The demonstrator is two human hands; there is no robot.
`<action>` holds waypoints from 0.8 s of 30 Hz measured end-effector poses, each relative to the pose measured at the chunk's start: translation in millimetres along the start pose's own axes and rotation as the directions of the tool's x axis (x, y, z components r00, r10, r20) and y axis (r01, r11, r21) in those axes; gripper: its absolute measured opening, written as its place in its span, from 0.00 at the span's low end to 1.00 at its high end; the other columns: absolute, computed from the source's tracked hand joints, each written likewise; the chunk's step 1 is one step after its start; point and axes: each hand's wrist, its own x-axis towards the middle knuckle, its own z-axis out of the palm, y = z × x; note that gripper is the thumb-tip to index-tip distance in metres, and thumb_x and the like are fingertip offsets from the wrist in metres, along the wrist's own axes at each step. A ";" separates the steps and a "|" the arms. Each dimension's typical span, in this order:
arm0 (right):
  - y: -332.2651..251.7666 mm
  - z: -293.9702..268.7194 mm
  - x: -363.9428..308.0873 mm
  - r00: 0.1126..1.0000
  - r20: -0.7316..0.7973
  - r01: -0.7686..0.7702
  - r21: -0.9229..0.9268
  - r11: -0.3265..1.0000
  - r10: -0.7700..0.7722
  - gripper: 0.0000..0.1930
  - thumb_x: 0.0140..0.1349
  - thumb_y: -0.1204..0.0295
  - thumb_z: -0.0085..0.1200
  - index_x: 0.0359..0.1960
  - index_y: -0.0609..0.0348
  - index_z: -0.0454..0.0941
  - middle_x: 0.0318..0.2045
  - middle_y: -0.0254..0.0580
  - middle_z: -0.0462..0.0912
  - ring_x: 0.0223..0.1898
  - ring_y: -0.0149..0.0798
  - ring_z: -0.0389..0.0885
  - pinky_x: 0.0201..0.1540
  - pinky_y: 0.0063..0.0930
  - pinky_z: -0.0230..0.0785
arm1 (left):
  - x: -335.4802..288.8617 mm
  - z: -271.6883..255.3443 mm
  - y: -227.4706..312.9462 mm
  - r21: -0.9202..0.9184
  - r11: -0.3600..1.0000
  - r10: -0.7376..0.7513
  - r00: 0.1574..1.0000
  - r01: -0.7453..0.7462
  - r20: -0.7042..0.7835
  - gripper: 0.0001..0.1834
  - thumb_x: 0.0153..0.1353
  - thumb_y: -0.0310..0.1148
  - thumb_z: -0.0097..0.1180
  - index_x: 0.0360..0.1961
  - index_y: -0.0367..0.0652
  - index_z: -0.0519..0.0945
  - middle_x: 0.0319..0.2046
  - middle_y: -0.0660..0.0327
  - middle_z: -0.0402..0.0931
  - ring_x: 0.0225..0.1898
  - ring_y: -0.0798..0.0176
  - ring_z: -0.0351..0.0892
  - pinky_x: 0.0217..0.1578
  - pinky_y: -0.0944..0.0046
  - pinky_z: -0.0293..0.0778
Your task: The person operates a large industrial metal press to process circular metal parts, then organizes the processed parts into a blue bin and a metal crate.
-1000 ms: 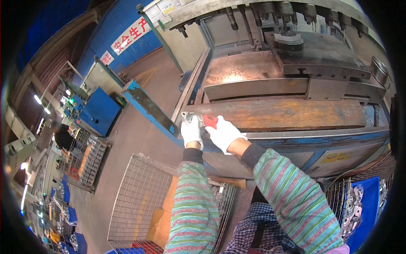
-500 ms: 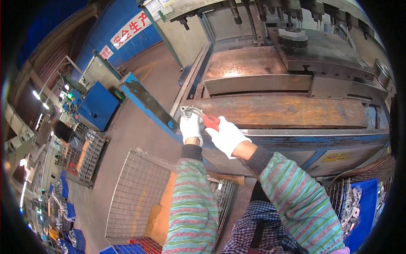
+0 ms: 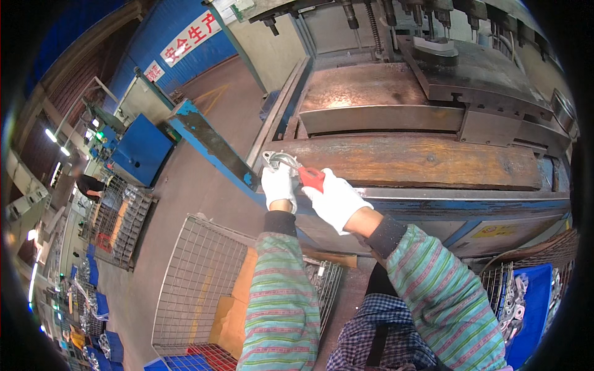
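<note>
My left hand (image 3: 278,187), in a white glove, grips a silvery cast metal part (image 3: 281,159) with a round opening and a small lug. It holds the part at the left end of a worn wooden board (image 3: 408,162). In my gloved right hand (image 3: 338,201) is a tool with a red handle (image 3: 312,179), closed in the fingers. The tool's front end meets the metal part; its tip is too small to make out.
The board lies along the front of a drilling machine with a steel table (image 3: 365,86) and hanging spindles (image 3: 433,12). A wire basket (image 3: 204,278) with cardboard stands below left. A blue bin (image 3: 533,303) of metal parts is at lower right. Another person (image 3: 90,185) is far left.
My right hand and the red-handled tool have shifted very slightly right and down. The left hand keeps its hold on the metal part. The whole view has moved a little.
</note>
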 end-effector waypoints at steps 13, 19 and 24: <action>1.4 -2.4 7.7 0.998 -0.054 -0.032 -0.004 0.999 0.032 0.21 0.61 0.57 0.43 0.42 0.65 0.63 0.34 0.64 0.77 0.39 0.60 0.76 0.41 0.44 0.68 | 4.3 -1.8 -2.3 0.120 0.993 0.004 1.000 -0.002 -0.020 0.15 0.57 0.28 0.50 0.46 0.36 0.70 0.39 0.59 0.74 0.36 0.65 0.73 0.37 0.65 0.71; 5.4 0.2 12.8 0.998 -0.045 -0.038 0.019 0.999 0.038 0.21 0.61 0.58 0.43 0.42 0.66 0.62 0.34 0.63 0.77 0.39 0.60 0.76 0.42 0.43 0.68 | 1.5 -2.5 0.0 0.156 0.988 0.016 1.000 -0.015 -0.007 0.16 0.57 0.29 0.50 0.47 0.36 0.70 0.39 0.59 0.73 0.38 0.65 0.72 0.39 0.66 0.70; 6.6 1.6 16.1 0.999 -0.049 -0.023 0.021 1.000 0.024 0.21 0.61 0.57 0.43 0.43 0.66 0.62 0.34 0.63 0.77 0.39 0.60 0.76 0.42 0.44 0.68 | 0.6 -1.8 -0.1 0.091 0.996 -0.012 1.000 0.013 -0.018 0.17 0.57 0.28 0.51 0.48 0.37 0.69 0.40 0.60 0.73 0.38 0.65 0.72 0.40 0.66 0.70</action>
